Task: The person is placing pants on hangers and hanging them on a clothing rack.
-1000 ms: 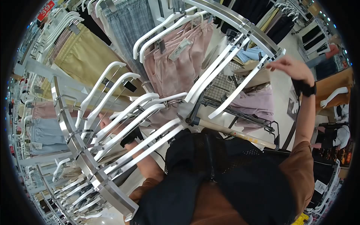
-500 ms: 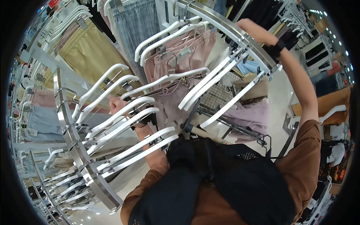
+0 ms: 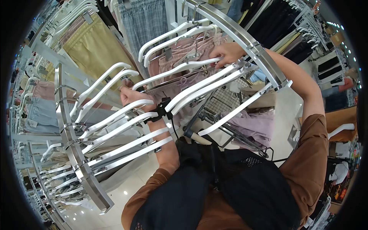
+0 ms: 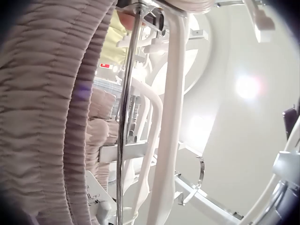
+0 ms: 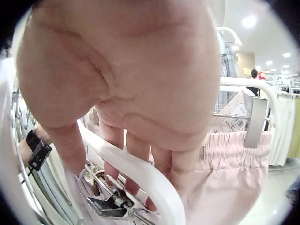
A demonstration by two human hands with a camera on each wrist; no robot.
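A white clip hanger (image 3: 168, 73) with mauve elastic-waist pants (image 3: 172, 90) is held between both hands. My left hand (image 3: 132, 96) is curled at its left end; the elastic waistband (image 4: 42, 103) fills the left side of the left wrist view, where only a fingertip (image 4: 127, 21) shows beside the clip. Over the rail's far side, my right hand (image 3: 229, 53) reaches to the hanger's right end. In the right wrist view, the thumb and fingers straddle the white hanger arm (image 5: 136, 168) around a metal clip (image 5: 112, 206).
A curved metal rail (image 3: 245, 38) carries several white hangers and pink pants (image 3: 184, 50) behind the held pair. Another rail section (image 3: 73, 153) with more hangers lies left. Below stands a black wire cart (image 3: 230, 134) with lilac clothing (image 3: 249, 126). Yellow pants (image 3: 88, 46) hang back left.
My right hand has moved left from beyond the rail's end, over the rail, to the hanger's right end. The left hand and the hanger with pants have come up and away from the body.
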